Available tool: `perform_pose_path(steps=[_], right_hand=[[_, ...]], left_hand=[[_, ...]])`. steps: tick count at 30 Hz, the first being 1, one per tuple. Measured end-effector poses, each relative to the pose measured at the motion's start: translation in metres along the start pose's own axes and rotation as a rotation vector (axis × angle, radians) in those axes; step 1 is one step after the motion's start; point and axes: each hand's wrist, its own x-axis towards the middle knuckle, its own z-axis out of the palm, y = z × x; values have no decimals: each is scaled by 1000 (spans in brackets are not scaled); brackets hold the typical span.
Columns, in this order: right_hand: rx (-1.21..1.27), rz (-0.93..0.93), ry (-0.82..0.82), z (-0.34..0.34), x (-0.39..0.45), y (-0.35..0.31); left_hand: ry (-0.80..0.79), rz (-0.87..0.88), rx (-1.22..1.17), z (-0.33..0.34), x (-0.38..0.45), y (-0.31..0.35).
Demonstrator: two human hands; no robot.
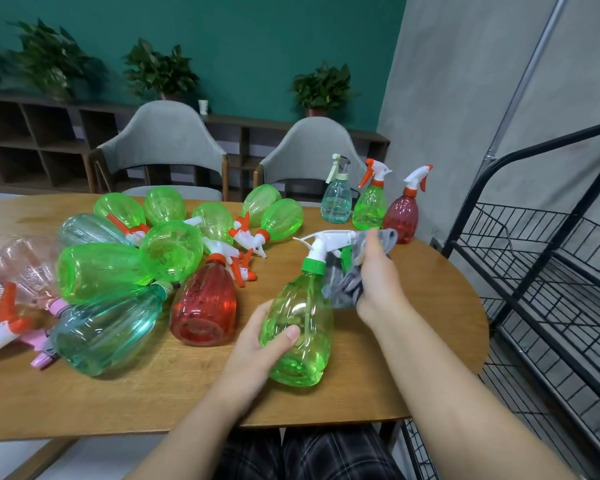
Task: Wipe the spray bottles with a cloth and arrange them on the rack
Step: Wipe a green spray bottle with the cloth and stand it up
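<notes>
- While the left hand point(260, 344) grips the body of a green bottle point(300, 327) at lower centre of the frame, the right hand point(378, 275) bunches a grey cloth point(347, 285) against its white trigger head.
- Wiping looks to be the step in hand; the bottle is tilted, held just above the table point(430, 306).
- Three bottles point(369, 199) stand upright at upper right of centre; a heap point(146, 261) lies on its sides at left, seemingly unwiped.
- Wire rack point(541, 271) at right shows no bottles.
- Next move probably calls for finishing the head, then carrying the bottle right, upright.
</notes>
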Motion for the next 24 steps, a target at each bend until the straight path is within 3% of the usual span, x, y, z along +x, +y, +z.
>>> perform_pose_path(steps=[2,5,8,12,17,24], right_hand=[[-290,-172,-29,2,-10,8],[-511,-505,-34,2,-15,13],[-689,-585,0,-4,-5,19],[-936,-559,-11,-20,-4,24],[-869,-353,-181,-29,-26,49],[-524,-436,-196,-2,-53,16]], left_hand=[[2,-3,-4,0,0,0],[-2,8,16,0,-1,0],[10,20,14,1,-2,0],[42,12,-36,1,1,-1],[100,24,-39,-2,3,-5],[74,62,31,3,2,-2]])
